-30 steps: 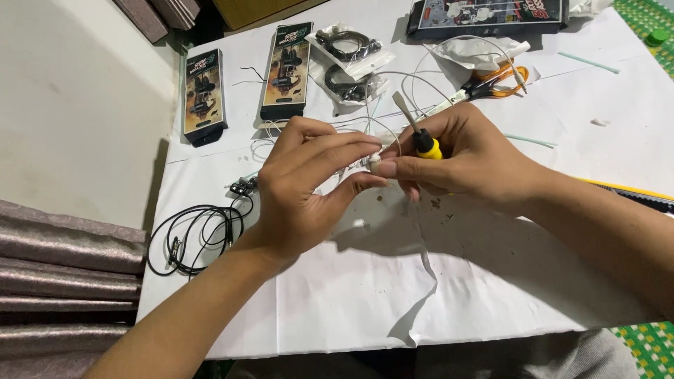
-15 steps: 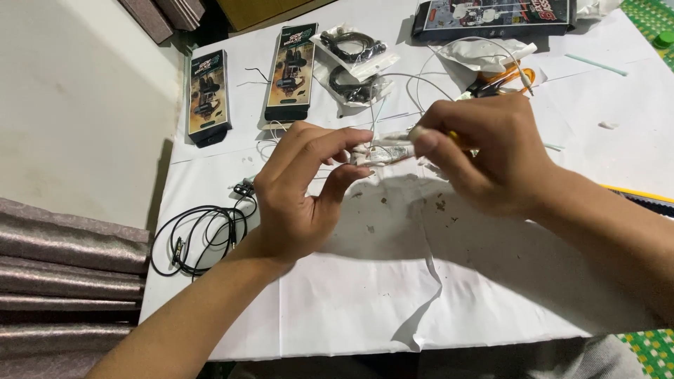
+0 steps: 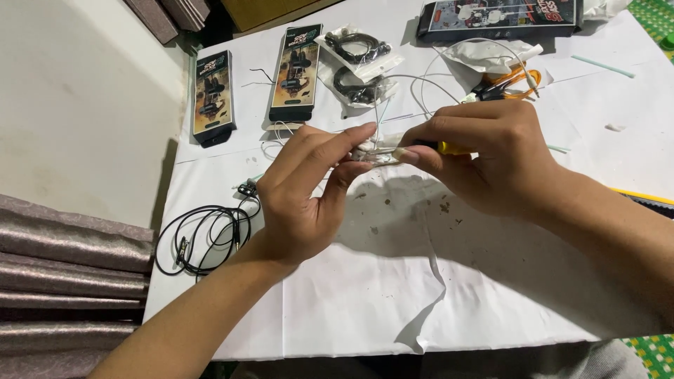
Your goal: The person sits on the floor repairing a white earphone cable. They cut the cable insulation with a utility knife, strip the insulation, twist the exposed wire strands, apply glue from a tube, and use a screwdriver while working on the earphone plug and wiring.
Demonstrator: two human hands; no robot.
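Hands meet over the white paper sheet (image 3: pixel 365 295): your left hand (image 3: pixel 302 200) pinches a small white part (image 3: pixel 368 152) at its fingertips, while your right hand (image 3: pixel 484 161) is closed around a yellow-handled screwdriver (image 3: pixel 449 148) touching that part. Black coiled cable (image 3: pixel 203 235) lies just left.

Room's pretty open below the two hands, just bare white paper (image 3: pixel 435 295) toward the person. Left of the grip a coiled black cable (image 3: pixel 203 235) is in the way. Beyond it, boxed packs (image 3: pixel 296 70), bagged cables (image 3: pixel 354 49) and orange scissors (image 3: pixel 509 81) crowd things.
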